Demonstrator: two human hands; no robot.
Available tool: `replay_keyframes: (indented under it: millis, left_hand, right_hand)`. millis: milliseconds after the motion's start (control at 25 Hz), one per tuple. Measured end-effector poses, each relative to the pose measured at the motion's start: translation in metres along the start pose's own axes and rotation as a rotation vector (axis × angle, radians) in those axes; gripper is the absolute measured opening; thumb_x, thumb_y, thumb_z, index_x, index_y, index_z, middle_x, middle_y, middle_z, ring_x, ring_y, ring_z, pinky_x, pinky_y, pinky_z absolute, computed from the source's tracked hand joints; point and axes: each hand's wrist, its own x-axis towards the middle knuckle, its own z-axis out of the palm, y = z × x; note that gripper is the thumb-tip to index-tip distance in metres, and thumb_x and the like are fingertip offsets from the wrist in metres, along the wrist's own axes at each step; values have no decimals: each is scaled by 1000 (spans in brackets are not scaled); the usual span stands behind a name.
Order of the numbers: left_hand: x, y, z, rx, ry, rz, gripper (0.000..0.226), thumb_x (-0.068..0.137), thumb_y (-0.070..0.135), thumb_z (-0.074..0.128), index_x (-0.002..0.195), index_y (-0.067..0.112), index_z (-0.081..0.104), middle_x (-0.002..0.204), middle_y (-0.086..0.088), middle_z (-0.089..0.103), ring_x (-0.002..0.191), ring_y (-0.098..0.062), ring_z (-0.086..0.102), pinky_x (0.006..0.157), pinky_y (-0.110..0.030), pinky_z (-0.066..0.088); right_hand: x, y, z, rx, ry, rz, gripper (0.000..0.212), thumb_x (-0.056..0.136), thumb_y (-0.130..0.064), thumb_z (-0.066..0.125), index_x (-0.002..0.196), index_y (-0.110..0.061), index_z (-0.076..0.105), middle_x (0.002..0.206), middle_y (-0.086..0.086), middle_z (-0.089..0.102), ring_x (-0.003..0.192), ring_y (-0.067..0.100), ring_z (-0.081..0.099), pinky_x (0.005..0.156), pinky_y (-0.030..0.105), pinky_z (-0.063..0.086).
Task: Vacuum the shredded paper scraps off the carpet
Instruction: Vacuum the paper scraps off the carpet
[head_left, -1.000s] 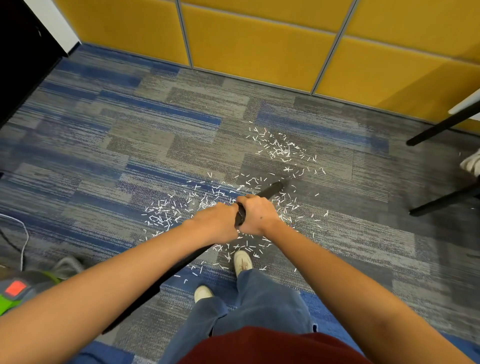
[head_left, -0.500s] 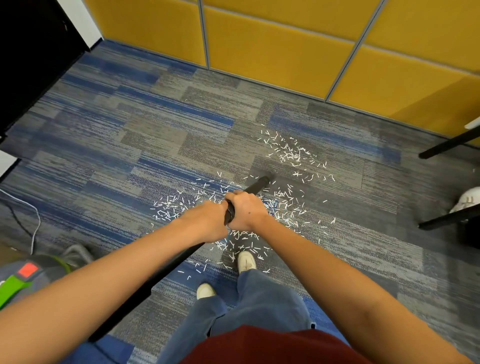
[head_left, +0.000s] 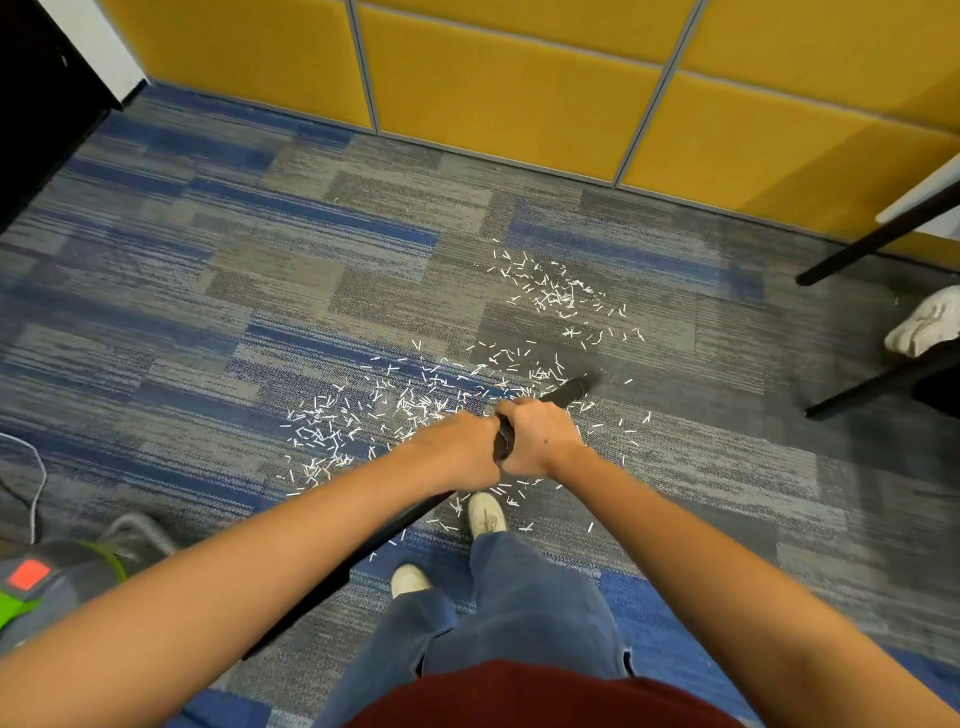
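White shredded paper scraps (head_left: 395, 410) lie scattered over the grey and blue carpet (head_left: 260, 291), with a second patch (head_left: 556, 296) farther off to the right. A black vacuum wand (head_left: 569, 391) slants from lower left up to its nozzle tip on the carpet, at the right edge of the near patch. My left hand (head_left: 457, 452) and my right hand (head_left: 537, 439) grip the wand side by side, just behind the nozzle. Both hands hide the middle of the wand. The vacuum body (head_left: 57, 577), grey with green trim and a red button, sits at the lower left.
A yellow panelled wall (head_left: 519, 88) runs along the back. Black table legs (head_left: 872, 244) and a white shoe (head_left: 924, 325) stand at the right. A white cable (head_left: 36, 483) lies at the left edge, next to dark furniture (head_left: 36, 104). My own feet (head_left: 485, 512) stand among the scraps.
The nozzle tip has swung to the right across the near scraps, and both hands moved with it. The view has shifted slightly too.
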Motion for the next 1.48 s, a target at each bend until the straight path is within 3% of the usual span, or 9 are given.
replay_keyframes:
  millis: [120,240,440,640,880,1000,1240,1480]
  left_hand:
    - [-4,-5,4,3,14,-10,35,89,16,53,124,12,47,106,-11,60,86,-27,61,68,-30,44]
    - [-9,-16,7,15,34,-59,38,88,16,54,125,13,46,101,-8,56,95,-29,61,69,-30,43]
    - [-18,-37,10,-18,55,-134,42,87,16,56,127,14,44,91,-2,49,80,-24,56,67,-29,45]
    - [-23,-44,12,-53,66,-166,41,86,16,57,125,14,45,91,-3,50,79,-23,55,73,-33,49]
    - [-18,-29,18,-23,44,-91,39,87,17,56,124,12,46,96,-5,55,93,-27,62,73,-32,49]
    - [-20,-26,20,-29,13,-61,38,88,16,56,125,13,47,95,-6,55,90,-27,63,73,-33,50]
    - [-33,-43,22,-55,14,-88,37,86,15,55,123,14,45,78,2,47,69,-19,52,62,-28,44]
    - [-38,-47,31,-28,32,-99,41,86,17,57,126,15,45,84,-1,50,75,-22,55,64,-29,45]
  right_hand:
    - [2,-7,5,10,-9,-21,34,73,-27,61,104,-15,58,98,9,60,89,32,61,76,34,52]
    - [8,-21,8,39,7,-62,30,73,-27,61,100,-15,58,94,7,60,86,31,62,76,36,53]
    - [20,-47,8,52,-6,-130,29,75,-29,62,101,-16,57,95,6,58,87,30,61,77,36,53]
    - [24,-57,7,42,-24,-162,30,75,-28,62,102,-16,55,97,6,57,90,30,61,76,36,52]
    - [11,-37,14,37,-15,-109,29,72,-26,62,98,-16,55,90,4,55,85,29,60,76,38,54]
    - [2,-33,17,30,-18,-107,30,72,-25,63,99,-14,55,85,4,50,82,28,59,75,37,54]
    - [0,-56,21,68,9,-138,30,73,-25,63,100,-12,59,93,8,60,84,28,59,75,34,52]
    - [-2,-62,29,79,31,-134,23,73,-24,62,92,-13,56,87,6,58,78,27,59,71,36,53]
